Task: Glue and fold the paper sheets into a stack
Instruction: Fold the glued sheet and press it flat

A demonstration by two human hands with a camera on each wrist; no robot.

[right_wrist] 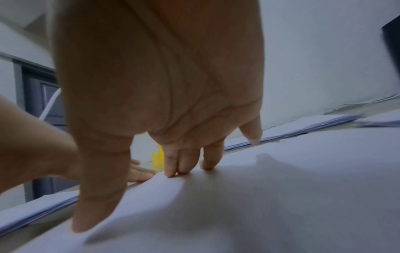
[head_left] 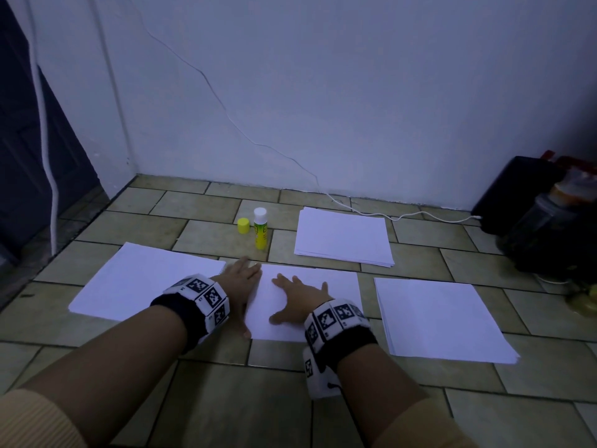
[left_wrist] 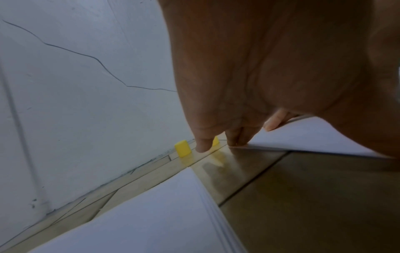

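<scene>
A white paper sheet (head_left: 336, 292) lies on the tiled floor in front of me. My right hand (head_left: 297, 299) presses flat on it with its fingers (right_wrist: 184, 164) spread and straight. My left hand (head_left: 240, 286) lies along the sheet's left edge, fingers straight, and its fingertips (left_wrist: 236, 142) touch that edge (left_wrist: 303, 137). Behind the hands, an uncapped yellow-green glue stick (head_left: 260, 229) stands upright with its yellow cap (head_left: 243, 226) on the floor beside it. Both hands are away from the glue.
Three other paper piles lie on the floor: one at the left (head_left: 139, 282), one at the back right (head_left: 344, 237) and one at the right (head_left: 442, 321). A white cable (head_left: 403, 216) runs along the wall to a black bag (head_left: 517, 195) with a jar (head_left: 546, 211) beside it. A dark door (head_left: 38, 156) stands at the left.
</scene>
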